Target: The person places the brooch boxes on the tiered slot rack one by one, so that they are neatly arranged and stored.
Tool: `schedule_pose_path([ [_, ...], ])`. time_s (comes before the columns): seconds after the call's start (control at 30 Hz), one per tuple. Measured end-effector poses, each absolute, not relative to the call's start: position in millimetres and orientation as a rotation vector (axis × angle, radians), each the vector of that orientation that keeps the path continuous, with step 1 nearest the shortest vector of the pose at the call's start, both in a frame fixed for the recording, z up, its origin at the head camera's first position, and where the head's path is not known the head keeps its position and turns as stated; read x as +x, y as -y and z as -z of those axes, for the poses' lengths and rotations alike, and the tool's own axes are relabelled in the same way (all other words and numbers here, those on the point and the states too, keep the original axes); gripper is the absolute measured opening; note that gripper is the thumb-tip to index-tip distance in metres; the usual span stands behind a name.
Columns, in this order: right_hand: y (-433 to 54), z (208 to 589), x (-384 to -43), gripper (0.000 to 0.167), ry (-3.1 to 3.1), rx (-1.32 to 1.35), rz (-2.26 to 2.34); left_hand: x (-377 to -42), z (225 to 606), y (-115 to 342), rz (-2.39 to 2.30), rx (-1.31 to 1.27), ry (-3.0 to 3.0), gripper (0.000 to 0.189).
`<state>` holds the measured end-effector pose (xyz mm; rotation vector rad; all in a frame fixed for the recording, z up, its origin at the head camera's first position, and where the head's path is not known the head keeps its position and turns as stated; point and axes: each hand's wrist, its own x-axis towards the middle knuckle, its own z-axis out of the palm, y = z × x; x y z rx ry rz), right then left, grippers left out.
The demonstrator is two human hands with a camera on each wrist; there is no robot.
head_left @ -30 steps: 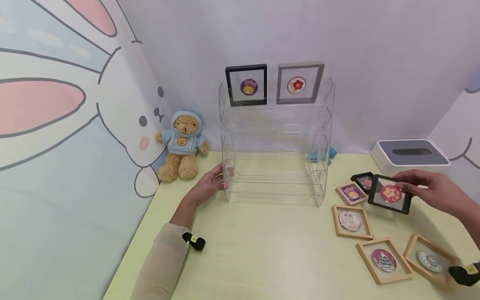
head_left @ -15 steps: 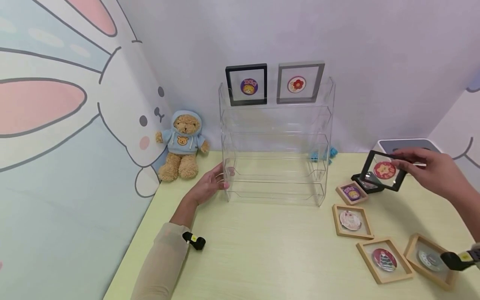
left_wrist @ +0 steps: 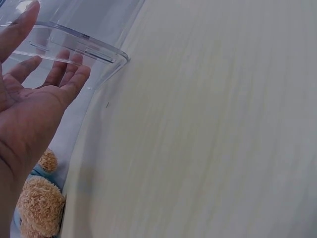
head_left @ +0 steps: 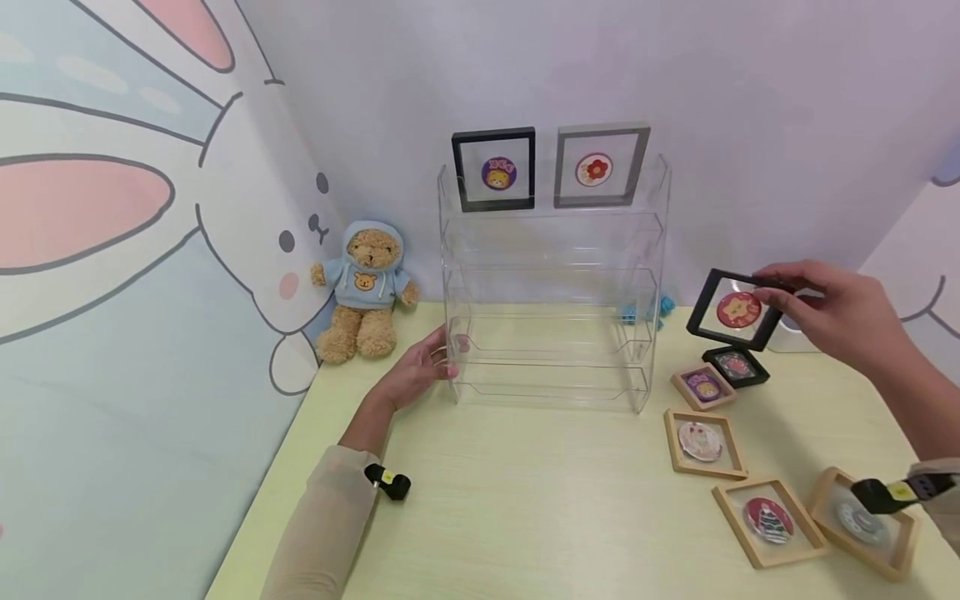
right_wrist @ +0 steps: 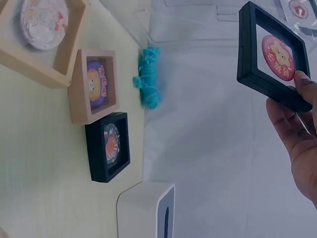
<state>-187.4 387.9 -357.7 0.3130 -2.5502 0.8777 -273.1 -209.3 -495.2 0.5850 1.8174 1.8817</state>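
Observation:
My right hand (head_left: 840, 312) pinches a black square display frame (head_left: 731, 310) by its right side, thumb on the front. The frame has a clear pane with a round red badge showing a yellow bear; it is held tilted in the air above the table's back right. My left hand (head_left: 416, 367) is at the lower left side of a clear acrylic tiered rack (head_left: 551, 364), fingers loosely extended along its side panel (left_wrist: 84, 42). On the rack's top tier stand a black frame with a purple badge (head_left: 498, 174) and a grey frame with a red flower badge (head_left: 593, 170).
Right of the rack lie a small black frame (head_left: 736, 366), a small wooden frame (head_left: 703, 387) and several larger wooden frames (head_left: 705, 472). A white box (right_wrist: 136, 210) stands behind them. A teddy bear (head_left: 367, 286) sits at left, and turquoise yarn (right_wrist: 148, 79) lies near the rack.
My right hand has lifted the black frame with the red badge off the table and carried it up and left, uncovering the small black frame. My left hand has stayed at the rack.

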Motion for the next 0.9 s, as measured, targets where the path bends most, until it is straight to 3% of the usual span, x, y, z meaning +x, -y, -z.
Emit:
schedule_pose_path([
  [0.9,-260.3,305.1,-247.5,0.032,2.357,0.617,-0.973,-275.2,498.6,210.9,-1.871,0.601,-1.840,0.090],
])
